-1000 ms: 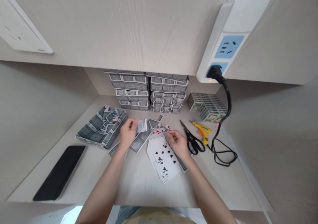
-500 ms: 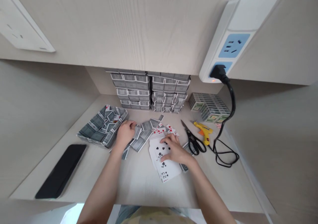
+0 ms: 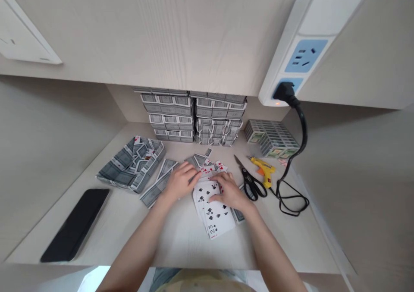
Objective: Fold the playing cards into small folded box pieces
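Note:
My right hand (image 3: 231,193) is over a face-up fan of playing cards (image 3: 216,224), thumb and fingertips closed on cards at its upper part. Spades from two to five show along the fan's left side. Just left of it, my left hand (image 3: 181,182) reaches across face-down cards, its thumb apart from its fingers and nothing visible between them. Several face-up red cards (image 3: 207,170) lie beyond both hands. A row of face-down cards (image 3: 157,191) rests left of my left hand. Some cards beneath the hands are hidden.
A box built of cards (image 3: 129,167) holds loose cards. Stacked card boxes (image 3: 171,111) stand at the back. Black scissors (image 3: 250,182), a yellow glue gun (image 3: 263,169) and its cable (image 3: 294,212) lie right. A phone (image 3: 76,225) is front left; a power strip (image 3: 300,54) hangs above.
My left hand has moved right, from beside the box to the fan's edge. Face-down cards now show where it was. My right hand has stayed over the fan and shifted slightly.

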`<state>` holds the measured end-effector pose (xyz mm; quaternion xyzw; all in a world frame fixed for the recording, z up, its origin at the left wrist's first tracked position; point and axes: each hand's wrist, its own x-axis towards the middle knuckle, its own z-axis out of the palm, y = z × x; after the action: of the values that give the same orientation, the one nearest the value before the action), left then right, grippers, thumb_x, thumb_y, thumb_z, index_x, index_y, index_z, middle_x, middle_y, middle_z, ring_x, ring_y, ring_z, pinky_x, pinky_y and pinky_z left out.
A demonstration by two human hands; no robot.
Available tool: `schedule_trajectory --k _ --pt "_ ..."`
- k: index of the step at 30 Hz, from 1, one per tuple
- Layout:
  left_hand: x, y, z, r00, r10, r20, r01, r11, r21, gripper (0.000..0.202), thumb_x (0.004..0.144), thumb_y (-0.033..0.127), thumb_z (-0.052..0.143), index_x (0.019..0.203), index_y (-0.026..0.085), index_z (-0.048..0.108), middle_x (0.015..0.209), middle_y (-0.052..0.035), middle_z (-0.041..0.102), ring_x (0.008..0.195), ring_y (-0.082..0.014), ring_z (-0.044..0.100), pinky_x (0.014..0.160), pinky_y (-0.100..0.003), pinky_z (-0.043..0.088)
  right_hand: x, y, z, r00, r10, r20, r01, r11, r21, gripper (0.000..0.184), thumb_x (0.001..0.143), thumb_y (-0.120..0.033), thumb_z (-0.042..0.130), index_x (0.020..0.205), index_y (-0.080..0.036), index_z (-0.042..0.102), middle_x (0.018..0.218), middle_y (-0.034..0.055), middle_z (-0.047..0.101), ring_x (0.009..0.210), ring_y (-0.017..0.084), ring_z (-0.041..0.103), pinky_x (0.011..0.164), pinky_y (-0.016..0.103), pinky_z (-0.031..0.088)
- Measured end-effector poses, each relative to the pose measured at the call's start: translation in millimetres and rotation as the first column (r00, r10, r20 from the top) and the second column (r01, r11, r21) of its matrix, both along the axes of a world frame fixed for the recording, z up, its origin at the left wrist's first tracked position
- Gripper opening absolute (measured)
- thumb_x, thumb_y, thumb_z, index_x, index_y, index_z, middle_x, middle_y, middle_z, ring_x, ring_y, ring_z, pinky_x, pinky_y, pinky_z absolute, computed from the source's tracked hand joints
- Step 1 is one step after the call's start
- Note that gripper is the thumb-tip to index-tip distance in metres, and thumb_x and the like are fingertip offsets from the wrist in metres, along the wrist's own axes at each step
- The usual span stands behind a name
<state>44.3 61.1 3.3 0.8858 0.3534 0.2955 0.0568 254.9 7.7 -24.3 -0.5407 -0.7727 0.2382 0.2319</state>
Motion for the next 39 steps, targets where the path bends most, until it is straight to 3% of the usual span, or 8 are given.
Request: schedule_trajectory --k 7,11,14,17,20,27,32,39 --pt "1 0 -3.2 0.998 -0.019 -0.058 0.017 0.999 -0.028 0.033 0.088 0.032 0.04 0.063 0.017 0.054 0.066 -0.0025 0.054 0.069 -0.0142 0.049 0.068 -0.028 0.039 0 4 -9.3 0.983 -0.139 -0.121 0.138 0.99 -0.023 0.058 0.06 -0.034 0.074 0.111 -0.02 0.049 0.106 0.0091 0.048 0.102 0.026 0.044 0.089 0.042 0.036" --pt "6 -6 -2.8 0.986 -0.141 -0.086 0.127 0.981 -0.147 0.032 0.083 0.044 0.045 0.07 0.018 0.059 0.068 -0.0025 0.06 0.068 -0.0142 0.054 0.064 -0.026 0.039 3 7 -9.7 0.964 -0.201 -0.171 0.206 0.979 0.006 0.061 0.057 -0.028 0.075 0.113 -0.02 0.05 0.107 0.0091 0.049 0.101 0.024 0.047 0.088 0.039 0.039" --pt "15 -17 -2.4 0.96 -0.236 -0.149 0.189 0.942 -0.278 0.036 0.073 0.055 0.053 0.078 0.021 0.062 0.065 -0.0009 0.061 0.068 -0.0163 0.057 0.064 -0.027 0.039 4 9 -8.2 0.948 -0.231 -0.221 0.241 0.97 0.017 0.047 0.062 -0.022 0.07 0.106 -0.018 0.054 0.098 0.0073 0.055 0.093 0.022 0.053 0.084 0.035 0.042" --pt "25 -27 -0.8 0.941 -0.247 -0.231 0.155 0.921 -0.357 0.056 0.057 0.061 0.064 0.1 0.025 0.059 0.084 -0.0024 0.066 0.079 -0.0222 0.059 0.066 -0.03 0.04 5 10 -6.9 0.932 -0.268 -0.245 0.286 0.958 0.038 0.026 0.07 -0.023 0.062 0.095 -0.018 0.057 0.092 0.0061 0.061 0.088 0.021 0.057 0.081 0.033 0.043" --pt "30 -31 1.3 0.935 -0.229 -0.272 0.11 0.913 -0.392 0.066 0.055 0.057 0.068 0.111 0.028 0.052 0.102 -0.0036 0.062 0.092 -0.0254 0.057 0.071 -0.032 0.042 8 11 -7.8 0.898 -0.365 -0.245 0.391 0.918 0.064 0.017 0.076 -0.029 0.054 0.088 -0.017 0.059 0.086 0.0069 0.064 0.081 0.021 0.059 0.075 0.032 0.045" --pt "30 -28 0.3 0.956 -0.184 -0.228 0.07 0.899 -0.432 0.05 0.063 0.047 0.066 0.106 0.024 0.053 0.112 -0.0044 0.051 0.095 -0.0229 0.055 0.077 -0.032 0.044 10 15 -19.6 0.657 -0.585 -0.475 0.612 0.782 -0.116 0.031 0.077 -0.046 0.047 0.088 -0.018 0.054 0.075 0.0059 0.066 0.065 0.021 0.062 0.055 0.031 0.05" --pt "31 -27 -4.7 0.978 -0.112 -0.177 0.043 0.935 -0.353 0.049 0.063 0.043 0.066 0.104 0.021 0.051 0.112 -0.0064 0.05 0.097 -0.0233 0.054 0.081 -0.034 0.043 5 16 -20.6 0.451 -0.562 -0.693 0.548 0.788 -0.282 0.04 0.075 -0.05 0.05 0.099 -0.019 0.046 0.085 0.0074 0.065 0.064 0.022 0.065 0.05 0.032 0.053" --pt "25 -19 -6.6 0.999 0.025 -0.045 -0.036 0.965 -0.259 0.039 0.065 0.039 0.066 0.097 0.021 0.053 0.101 -0.0062 0.056 0.099 -0.0244 0.051 0.083 -0.036 0.041 6 15 -14.1 0.343 -0.565 -0.75 0.616 0.738 -0.275 0.045 0.077 -0.052 0.048 0.105 -0.018 0.044 0.081 0.0081 0.065 0.064 0.023 0.065 0.055 0.035 0.054"
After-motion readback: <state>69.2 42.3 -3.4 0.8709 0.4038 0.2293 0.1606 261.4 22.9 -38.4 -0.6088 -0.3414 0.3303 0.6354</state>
